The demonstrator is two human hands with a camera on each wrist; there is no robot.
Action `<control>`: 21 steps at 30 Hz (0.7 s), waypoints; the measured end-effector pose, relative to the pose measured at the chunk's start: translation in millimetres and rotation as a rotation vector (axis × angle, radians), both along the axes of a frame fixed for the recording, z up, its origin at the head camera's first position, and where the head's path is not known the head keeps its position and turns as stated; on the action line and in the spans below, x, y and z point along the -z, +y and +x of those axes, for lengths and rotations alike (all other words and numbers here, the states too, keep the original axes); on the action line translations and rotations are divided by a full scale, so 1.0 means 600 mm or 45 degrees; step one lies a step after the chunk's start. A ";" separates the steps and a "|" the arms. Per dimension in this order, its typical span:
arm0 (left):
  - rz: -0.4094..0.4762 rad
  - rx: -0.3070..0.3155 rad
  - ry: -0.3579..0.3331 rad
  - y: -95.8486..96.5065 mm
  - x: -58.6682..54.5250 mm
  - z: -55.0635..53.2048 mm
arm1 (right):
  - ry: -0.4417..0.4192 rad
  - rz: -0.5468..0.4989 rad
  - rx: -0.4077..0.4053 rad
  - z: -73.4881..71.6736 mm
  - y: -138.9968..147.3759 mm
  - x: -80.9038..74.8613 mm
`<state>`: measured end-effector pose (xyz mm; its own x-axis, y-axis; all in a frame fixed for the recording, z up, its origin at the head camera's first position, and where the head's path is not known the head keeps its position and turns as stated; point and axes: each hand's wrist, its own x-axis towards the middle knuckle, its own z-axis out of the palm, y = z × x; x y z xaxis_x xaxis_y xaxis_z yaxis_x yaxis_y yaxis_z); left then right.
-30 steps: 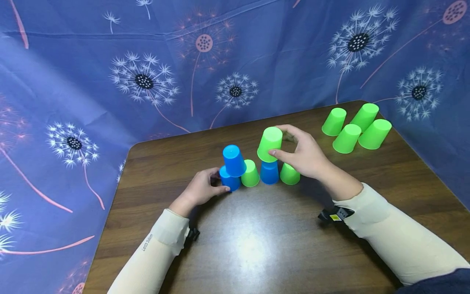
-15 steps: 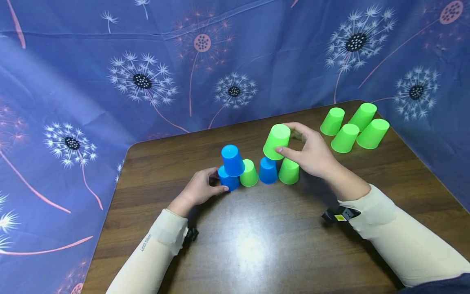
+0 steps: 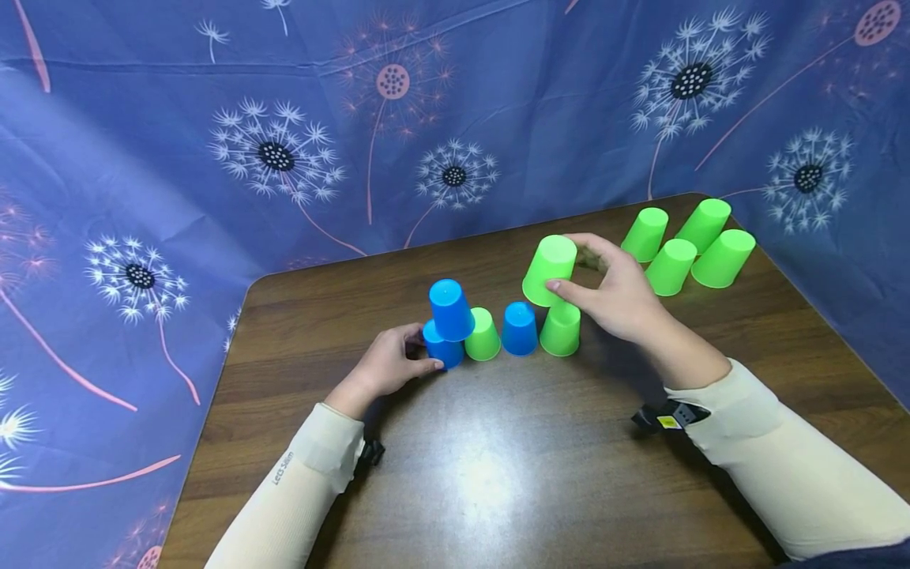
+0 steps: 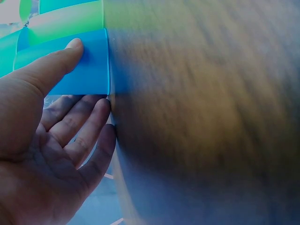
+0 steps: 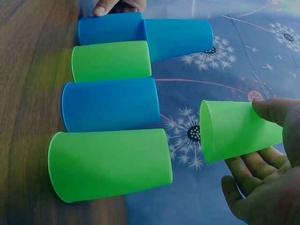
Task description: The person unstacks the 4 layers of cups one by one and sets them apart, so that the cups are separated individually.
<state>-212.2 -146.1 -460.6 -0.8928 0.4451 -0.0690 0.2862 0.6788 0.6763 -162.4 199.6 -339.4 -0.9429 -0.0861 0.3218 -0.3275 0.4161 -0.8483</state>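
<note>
Four cups would exceed my count, so several upside-down cups form a row: a blue cup at the left end, a green cup, another blue cup and a green cup at the right end. An upper blue cup rests across the two leftmost. My left hand holds the left-end blue cup between thumb and fingers, as the left wrist view also shows. My right hand grips a green cup upside down; in the right wrist view this held cup hangs apart from the row.
Several more green cups stand upside down at the back right of the wooden table. Behind the table hangs a blue cloth printed with dandelions.
My right hand has moved to the right with its green cup, from over the right blue cup toward the right-end green cup. The left hand stays in place.
</note>
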 end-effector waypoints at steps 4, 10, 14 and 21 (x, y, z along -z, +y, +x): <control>-0.010 0.002 0.001 0.000 -0.002 0.000 | 0.036 -0.020 0.015 0.001 0.008 0.003; -0.018 -0.005 -0.014 0.001 -0.005 0.001 | 0.085 -0.052 0.036 0.003 0.023 0.007; -0.020 -0.005 -0.019 0.001 -0.005 0.002 | 0.059 -0.045 0.056 0.007 0.036 0.006; -0.016 0.003 -0.006 0.000 -0.002 0.000 | 0.030 -0.047 0.118 0.011 0.057 0.008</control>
